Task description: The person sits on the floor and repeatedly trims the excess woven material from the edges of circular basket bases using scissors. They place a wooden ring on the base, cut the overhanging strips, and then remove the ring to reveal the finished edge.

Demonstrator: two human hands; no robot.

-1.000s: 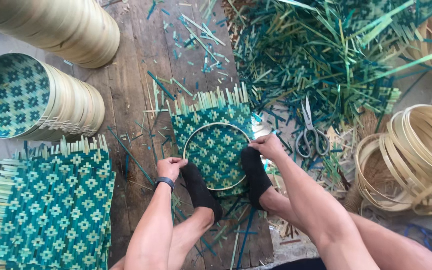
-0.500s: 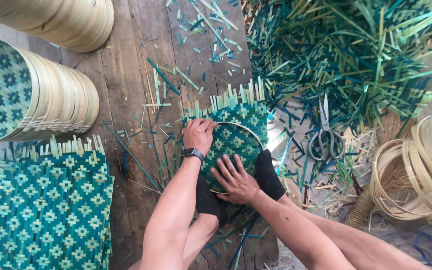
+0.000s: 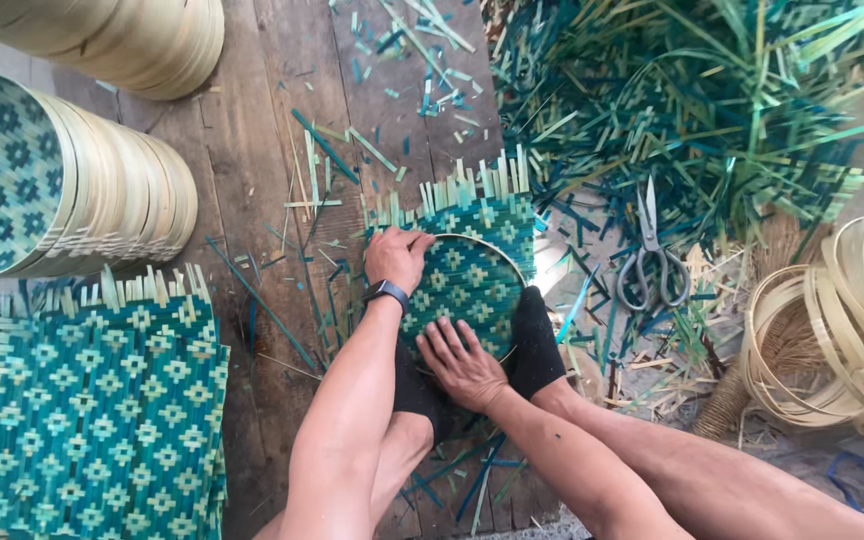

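Now both hands on woven mat [image 3: 472, 280]

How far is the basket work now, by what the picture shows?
Done: finished baskets lie stacked at the left. In hand: the left hand and right hand press a woven mat into a round hoop, both feet holding it. Left: its untrimmed strip ends, a pile of flat mats, loose hoops.
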